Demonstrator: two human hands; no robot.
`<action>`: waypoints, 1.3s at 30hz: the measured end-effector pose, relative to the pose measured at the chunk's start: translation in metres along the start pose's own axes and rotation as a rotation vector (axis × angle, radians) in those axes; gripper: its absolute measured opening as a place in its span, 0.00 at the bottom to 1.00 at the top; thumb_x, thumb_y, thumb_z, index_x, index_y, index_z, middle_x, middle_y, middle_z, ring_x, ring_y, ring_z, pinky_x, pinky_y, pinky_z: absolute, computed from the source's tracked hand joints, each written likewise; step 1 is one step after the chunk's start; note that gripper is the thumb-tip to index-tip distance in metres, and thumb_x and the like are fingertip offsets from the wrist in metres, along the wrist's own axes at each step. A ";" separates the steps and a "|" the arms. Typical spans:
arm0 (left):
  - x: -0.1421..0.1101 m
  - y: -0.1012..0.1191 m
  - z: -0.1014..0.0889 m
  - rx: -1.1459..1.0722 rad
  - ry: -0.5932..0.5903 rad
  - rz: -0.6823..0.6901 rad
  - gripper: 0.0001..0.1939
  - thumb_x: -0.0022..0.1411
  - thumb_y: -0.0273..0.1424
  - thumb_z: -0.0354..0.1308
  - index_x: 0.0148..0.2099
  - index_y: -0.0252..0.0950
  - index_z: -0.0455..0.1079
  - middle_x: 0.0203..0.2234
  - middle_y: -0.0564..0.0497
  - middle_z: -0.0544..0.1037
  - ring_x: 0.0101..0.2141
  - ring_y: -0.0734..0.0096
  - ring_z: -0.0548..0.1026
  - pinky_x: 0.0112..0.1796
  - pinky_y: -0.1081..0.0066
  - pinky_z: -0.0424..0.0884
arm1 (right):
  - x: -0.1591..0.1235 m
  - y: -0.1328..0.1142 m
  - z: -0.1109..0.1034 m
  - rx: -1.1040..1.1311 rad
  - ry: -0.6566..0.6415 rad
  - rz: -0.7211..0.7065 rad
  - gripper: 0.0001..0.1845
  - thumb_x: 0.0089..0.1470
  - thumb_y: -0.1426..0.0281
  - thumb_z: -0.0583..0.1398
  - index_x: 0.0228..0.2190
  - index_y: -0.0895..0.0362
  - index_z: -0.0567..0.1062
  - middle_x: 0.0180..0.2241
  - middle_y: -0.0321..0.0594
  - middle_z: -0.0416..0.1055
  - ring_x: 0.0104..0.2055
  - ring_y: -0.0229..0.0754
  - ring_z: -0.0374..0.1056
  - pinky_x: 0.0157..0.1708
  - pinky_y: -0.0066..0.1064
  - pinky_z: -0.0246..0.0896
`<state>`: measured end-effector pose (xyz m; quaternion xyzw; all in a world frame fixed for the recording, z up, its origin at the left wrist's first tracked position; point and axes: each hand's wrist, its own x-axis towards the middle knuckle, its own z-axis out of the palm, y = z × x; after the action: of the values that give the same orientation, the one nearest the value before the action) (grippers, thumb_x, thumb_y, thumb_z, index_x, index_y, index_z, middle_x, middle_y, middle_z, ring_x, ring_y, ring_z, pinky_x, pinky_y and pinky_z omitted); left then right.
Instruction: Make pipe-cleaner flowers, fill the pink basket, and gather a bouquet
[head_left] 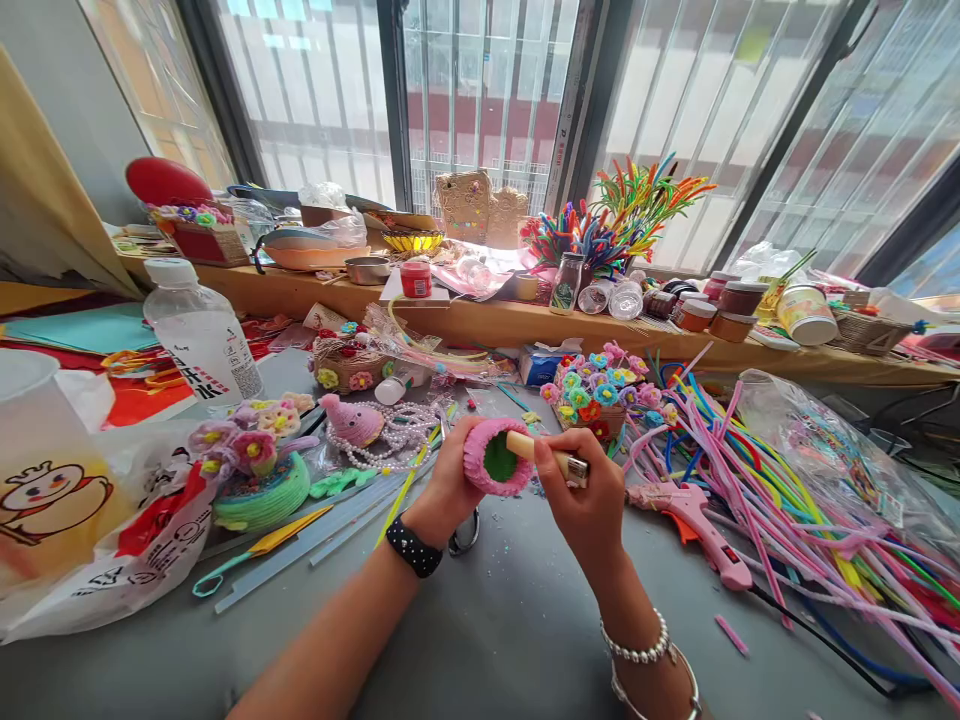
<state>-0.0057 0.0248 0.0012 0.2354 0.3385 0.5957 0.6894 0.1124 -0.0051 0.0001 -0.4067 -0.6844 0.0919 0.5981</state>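
Gripping a pale, thick stick (520, 446), the right hand (589, 505) sits just right of a small pink cup (504, 487) near the centre of the frame. The stick's long axis runs from its metal end, at the right hand, up and leftward to its blunt tip, which lies over the cup's mouth; whether the tip touches the green inside cannot be told. The cup tilts, its opening turned toward the right hand and the camera.

The left hand (444, 485) is nearer the cup, its fingers clamped around the cup's left side; that forearm rises from the lower left. The right fingers are closed on the stick, thumb above, the forearm rising steeply from the lower right.

Beneath both hands is the grey table (495, 630). A pink glue gun (705, 525) lies right of the right hand, beside pink pipe cleaners (750, 480); a pearl strand (397, 430) lies left of the cup, and a flower basket (592, 405) stands behind the right hand.
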 end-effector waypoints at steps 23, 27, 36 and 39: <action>-0.005 -0.001 0.005 -0.023 0.040 0.107 0.08 0.42 0.30 0.53 0.21 0.30 0.70 0.17 0.52 0.73 0.21 0.73 0.69 0.26 0.74 0.64 | -0.002 -0.008 0.006 -0.128 -0.066 0.078 0.06 0.47 0.68 0.54 0.22 0.57 0.65 0.20 0.34 0.64 0.22 0.33 0.59 0.24 0.25 0.54; -0.005 -0.003 0.006 -0.030 0.053 0.122 0.08 0.42 0.31 0.54 0.22 0.30 0.70 0.17 0.52 0.73 0.21 0.74 0.69 0.25 0.75 0.63 | 0.000 -0.008 0.004 -0.166 -0.039 0.102 0.08 0.47 0.68 0.54 0.20 0.58 0.64 0.19 0.33 0.63 0.20 0.32 0.58 0.22 0.24 0.53; -0.002 -0.002 0.003 -0.093 0.085 0.127 0.08 0.41 0.31 0.54 0.19 0.31 0.68 0.14 0.54 0.71 0.18 0.76 0.67 0.22 0.75 0.62 | -0.001 -0.011 0.001 -0.126 0.052 0.119 0.08 0.47 0.68 0.55 0.20 0.57 0.63 0.16 0.30 0.60 0.16 0.30 0.54 0.17 0.22 0.50; -0.003 -0.003 0.003 -0.078 0.067 0.125 0.07 0.41 0.30 0.54 0.21 0.30 0.69 0.16 0.53 0.73 0.19 0.75 0.68 0.23 0.75 0.62 | -0.001 -0.009 0.003 -0.212 0.008 0.063 0.08 0.47 0.68 0.54 0.20 0.58 0.64 0.18 0.33 0.62 0.19 0.32 0.57 0.21 0.24 0.52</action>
<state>-0.0013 0.0216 0.0015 0.2089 0.3226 0.6577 0.6479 0.1056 -0.0102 0.0041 -0.4895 -0.6749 0.0361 0.5510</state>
